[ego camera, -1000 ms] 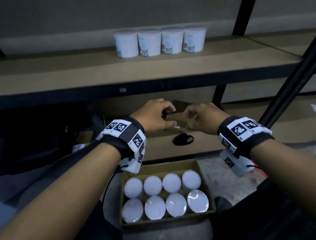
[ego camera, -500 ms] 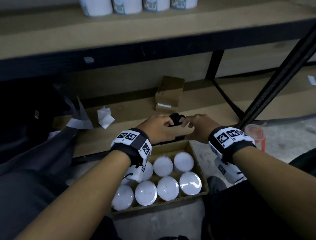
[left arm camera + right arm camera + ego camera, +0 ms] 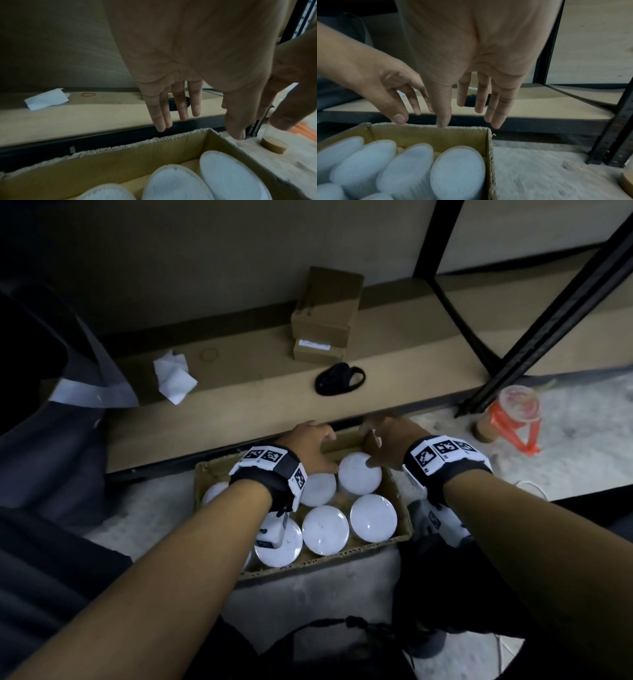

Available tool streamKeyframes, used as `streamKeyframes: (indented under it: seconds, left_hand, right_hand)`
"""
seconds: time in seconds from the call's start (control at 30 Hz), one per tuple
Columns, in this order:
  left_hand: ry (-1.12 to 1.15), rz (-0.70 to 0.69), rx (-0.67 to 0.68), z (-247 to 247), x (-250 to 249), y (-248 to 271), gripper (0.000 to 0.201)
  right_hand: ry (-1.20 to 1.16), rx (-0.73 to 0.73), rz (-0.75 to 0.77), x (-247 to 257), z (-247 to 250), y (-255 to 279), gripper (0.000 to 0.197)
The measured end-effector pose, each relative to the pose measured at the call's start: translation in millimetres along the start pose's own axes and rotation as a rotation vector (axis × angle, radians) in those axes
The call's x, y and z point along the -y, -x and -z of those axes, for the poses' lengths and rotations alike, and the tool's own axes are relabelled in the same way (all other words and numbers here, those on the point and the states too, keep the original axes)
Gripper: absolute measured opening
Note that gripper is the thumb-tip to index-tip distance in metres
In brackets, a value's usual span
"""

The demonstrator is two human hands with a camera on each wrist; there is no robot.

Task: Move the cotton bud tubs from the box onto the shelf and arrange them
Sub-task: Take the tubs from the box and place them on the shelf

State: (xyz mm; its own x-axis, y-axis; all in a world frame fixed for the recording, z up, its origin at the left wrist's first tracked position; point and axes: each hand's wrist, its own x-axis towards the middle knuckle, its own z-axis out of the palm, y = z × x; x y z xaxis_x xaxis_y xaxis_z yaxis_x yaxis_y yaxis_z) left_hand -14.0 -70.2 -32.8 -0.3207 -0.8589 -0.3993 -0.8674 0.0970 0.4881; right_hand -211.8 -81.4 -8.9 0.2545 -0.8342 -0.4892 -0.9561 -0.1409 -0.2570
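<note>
A cardboard box (image 3: 329, 559) stands on the floor with several white-lidded cotton bud tubs (image 3: 359, 474) upright in it. My left hand (image 3: 317, 445) hovers over the box's far edge with its fingers (image 3: 181, 108) straight and holding nothing. My right hand (image 3: 385, 440) is beside it over the far right corner, also empty. In the right wrist view the right hand (image 3: 479, 101) points its fingers down, and its thumb tip touches the box's far rim (image 3: 462, 133). The nearest tub (image 3: 458, 169) lies just below it. The upper shelf is out of view.
Behind the box runs the low shelf board (image 3: 239, 412) with a small brown carton (image 3: 325, 316), a black fabric loop (image 3: 339, 380) and crumpled white paper (image 3: 173, 376). A drink cup in an orange carrier (image 3: 513, 412) stands right of a black upright (image 3: 548, 320).
Both hands have dropped from in front of the shelves to the box's far edge, and their curled fingers have straightened. The view has tilted down, so the upper shelf with its tubs is gone.
</note>
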Motion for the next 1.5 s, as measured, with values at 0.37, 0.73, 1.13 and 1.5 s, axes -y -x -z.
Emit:
streamKeyframes:
  seconds: [0.37,0.73,1.13,1.5]
  left_hand:
    - [-0.097,0.026,0.112,-49.8,24.4,-15.1,0.077]
    - [-0.232,0.028,0.177,-72.3,38.7,-18.7,0.076]
    - [-0.235,0.025,0.137,-83.5,41.9,-17.3,0.081]
    - [-0.176,0.079,0.082,-87.9,41.6,-17.1,0.071]
  right_hand:
    - [0.002,0.065,-0.029,0.8,-52.4,-21.4,0.085]
    - [-0.009,0.129,-0.057,-8.2,-82.9,-33.4,0.081]
    - [0.076,0.074,-0.076,-4.8,-106.2,-37.7,0.093]
    - [0.088,0.016,-0.081,-1.5,-108.4,-37.4,0.083]
